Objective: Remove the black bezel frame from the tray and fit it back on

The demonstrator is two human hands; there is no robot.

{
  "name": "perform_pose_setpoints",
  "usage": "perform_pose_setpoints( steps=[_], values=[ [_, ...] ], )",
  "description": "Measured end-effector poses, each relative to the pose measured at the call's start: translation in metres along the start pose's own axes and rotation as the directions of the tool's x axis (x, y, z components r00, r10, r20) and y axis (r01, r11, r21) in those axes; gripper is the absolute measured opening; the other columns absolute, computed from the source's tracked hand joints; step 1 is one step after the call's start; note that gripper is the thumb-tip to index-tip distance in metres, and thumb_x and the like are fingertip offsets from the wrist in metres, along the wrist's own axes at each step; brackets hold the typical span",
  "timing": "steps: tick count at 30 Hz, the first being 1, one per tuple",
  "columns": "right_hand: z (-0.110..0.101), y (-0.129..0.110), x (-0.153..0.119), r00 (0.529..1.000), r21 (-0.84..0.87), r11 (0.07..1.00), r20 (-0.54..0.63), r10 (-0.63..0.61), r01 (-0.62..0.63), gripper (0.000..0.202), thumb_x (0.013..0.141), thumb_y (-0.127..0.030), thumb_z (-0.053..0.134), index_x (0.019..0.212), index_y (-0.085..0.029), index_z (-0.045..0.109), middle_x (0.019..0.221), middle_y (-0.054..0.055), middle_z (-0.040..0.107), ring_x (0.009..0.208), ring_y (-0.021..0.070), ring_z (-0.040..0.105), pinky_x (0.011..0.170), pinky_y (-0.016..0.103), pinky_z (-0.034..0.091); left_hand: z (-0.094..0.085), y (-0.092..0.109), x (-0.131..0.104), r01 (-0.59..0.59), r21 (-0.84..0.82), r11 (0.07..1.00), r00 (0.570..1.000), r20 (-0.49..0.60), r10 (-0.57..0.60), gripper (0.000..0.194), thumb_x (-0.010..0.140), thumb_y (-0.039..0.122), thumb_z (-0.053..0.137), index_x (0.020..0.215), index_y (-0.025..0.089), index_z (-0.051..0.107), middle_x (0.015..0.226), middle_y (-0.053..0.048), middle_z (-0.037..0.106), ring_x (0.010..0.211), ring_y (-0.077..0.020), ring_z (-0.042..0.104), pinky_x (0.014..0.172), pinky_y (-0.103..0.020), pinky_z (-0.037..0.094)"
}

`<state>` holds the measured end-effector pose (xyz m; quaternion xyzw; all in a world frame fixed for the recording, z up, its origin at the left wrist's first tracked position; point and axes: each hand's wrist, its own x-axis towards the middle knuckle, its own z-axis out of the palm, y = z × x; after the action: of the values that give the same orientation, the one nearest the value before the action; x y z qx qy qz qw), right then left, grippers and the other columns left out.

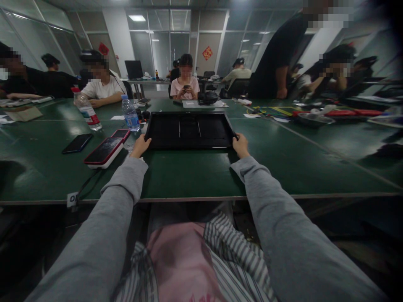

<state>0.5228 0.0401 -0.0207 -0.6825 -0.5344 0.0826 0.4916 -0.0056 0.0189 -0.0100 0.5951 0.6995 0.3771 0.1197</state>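
Note:
A shallow black rectangular tray (163, 131) with a raised rim is in front of me over the green table (189, 174). Two thin light strips run across its inside. My left hand (140, 146) is closed around its near left corner. At the opposite side my right hand (241, 145) grips the near right corner, thumb on top. The fingers under the rim are hidden on both sides. Whether the tray rests on the table or is slightly raised, I cannot tell.
Left of the tray stand a water bottle (130, 114) and a red-capped bottle (86, 110). Nearer lie a dark phone (77, 143) and a red-edged device (105, 151) with a cable. Tools and cables (270, 111) lie at the right. Several people sit or stand around.

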Motion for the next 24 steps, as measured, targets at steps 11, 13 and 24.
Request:
perform_pose_setpoints(
  steps=[11,13,24],
  values=[
    [0.000,-0.003,0.000,1.000,0.005,1.000,0.003,0.021,-0.021,0.045,0.083,-0.023,0.051,0.124,-0.014,0.064,0.125,0.019,0.069,0.121,0.0306,0.063,0.112,0.051,0.044,-0.002,0.008,-0.003,0.038,-0.081,0.996,0.998,-0.037,-0.041,0.049,0.089,0.028,0.068,0.133,0.008,0.064,0.132,-0.023,0.069,0.125,-0.0337,0.065,0.109,-0.044,0.046],
    [-0.001,-0.005,-0.001,1.000,0.005,1.000,0.004,0.027,-0.027,0.043,0.083,-0.027,0.053,0.123,-0.014,0.064,0.124,0.019,0.069,0.120,0.0316,0.062,0.111,0.052,0.044,-0.004,0.009,-0.001,0.074,-0.188,0.979,0.996,-0.038,-0.083,0.046,0.086,0.030,0.071,0.127,0.008,0.068,0.126,-0.020,0.072,0.119,-0.0314,0.068,0.105,-0.041,0.049],
    [-0.025,-0.003,0.010,0.982,0.063,0.988,0.138,0.131,-0.141,0.026,0.088,-0.043,0.065,0.096,-0.019,0.063,0.100,0.012,0.069,0.105,0.0271,0.064,0.103,0.046,0.050,-0.020,-0.004,0.002,0.056,-0.139,0.989,0.997,-0.047,-0.063,0.037,0.091,0.045,0.062,0.101,0.012,0.076,0.106,-0.014,0.077,0.108,-0.0298,0.068,0.100,-0.037,0.049]
  ],
)
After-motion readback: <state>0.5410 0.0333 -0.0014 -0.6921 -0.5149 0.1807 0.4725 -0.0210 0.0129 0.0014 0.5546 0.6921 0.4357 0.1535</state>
